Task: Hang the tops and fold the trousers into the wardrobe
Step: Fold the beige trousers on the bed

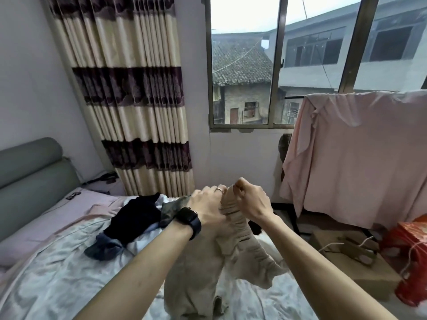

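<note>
**A:** What are your hands doing right now?

**B:** Both of your bare arms reach forward over the bed with the pale crumpled sheet [57,273]. Your left hand [208,204], with a black smartwatch [188,221] on the wrist and a ring on one finger, is closed around the top edge of a beige, soft, wrinkled garment [208,273]. Your right hand [250,199] pinches the same edge just beside it, fingers curled tight on the cloth. The garment hangs down from your grip towards six o'clock, its lower part bunched on the sheet.

**A:** Where are the other clothes?

**B:** A pile of dark navy and grey clothing [129,225] lies on the bed at about nine o'clock from your hands. A large pale pink cloth [358,158] hangs on a rack at two o'clock, under the window. No wardrobe is in view.

**A:** How should you handle this step?

**B:** It looks like you are shaking the garment out. Slide your hands apart along the edge so it hangs flat, then check whether it is a top or trousers; I cannot tell yet.
</note>
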### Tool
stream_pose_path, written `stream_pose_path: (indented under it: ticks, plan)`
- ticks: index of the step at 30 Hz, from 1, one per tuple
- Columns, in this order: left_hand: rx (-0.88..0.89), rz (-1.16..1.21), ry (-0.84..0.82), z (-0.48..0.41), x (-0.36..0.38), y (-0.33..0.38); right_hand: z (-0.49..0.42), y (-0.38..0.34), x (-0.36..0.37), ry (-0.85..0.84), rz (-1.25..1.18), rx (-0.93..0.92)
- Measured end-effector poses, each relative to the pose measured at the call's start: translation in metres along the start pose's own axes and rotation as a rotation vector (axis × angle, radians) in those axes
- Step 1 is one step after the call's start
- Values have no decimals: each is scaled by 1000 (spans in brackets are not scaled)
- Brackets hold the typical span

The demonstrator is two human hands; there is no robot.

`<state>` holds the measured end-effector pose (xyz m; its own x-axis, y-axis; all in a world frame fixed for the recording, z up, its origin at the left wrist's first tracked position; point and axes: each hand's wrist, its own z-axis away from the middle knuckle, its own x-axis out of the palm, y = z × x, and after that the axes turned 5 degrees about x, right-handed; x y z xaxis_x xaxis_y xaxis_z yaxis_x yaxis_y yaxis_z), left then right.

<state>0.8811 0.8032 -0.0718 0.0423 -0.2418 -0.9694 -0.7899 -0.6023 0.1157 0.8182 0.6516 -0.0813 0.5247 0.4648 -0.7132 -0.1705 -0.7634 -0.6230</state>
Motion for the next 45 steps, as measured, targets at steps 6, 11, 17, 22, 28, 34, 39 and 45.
stream_pose_path:
  ticks: [6,11,17,22,28,34,39,45]
  plan:
    - [-88,-114,103,-4,0,-5,-10,-8,-6,4,-90,-77]
    - [-73,-95,232,-10,1,4,-4,10,0,14,-138,-169]
    - [-29,-24,351,-17,-24,-2,21,55,16,-137,9,-32]
    - [-81,96,528,-19,-57,-26,31,97,24,-225,246,209]
    - [-165,251,593,-14,-73,-38,13,77,13,-353,31,166]
    - [-199,326,750,-11,-125,-41,8,55,21,-173,176,217]
    - [-349,257,899,4,-182,-86,-55,-20,-77,324,-82,141]
    - [-287,532,830,28,-233,-83,-76,-125,-178,576,-138,-119]
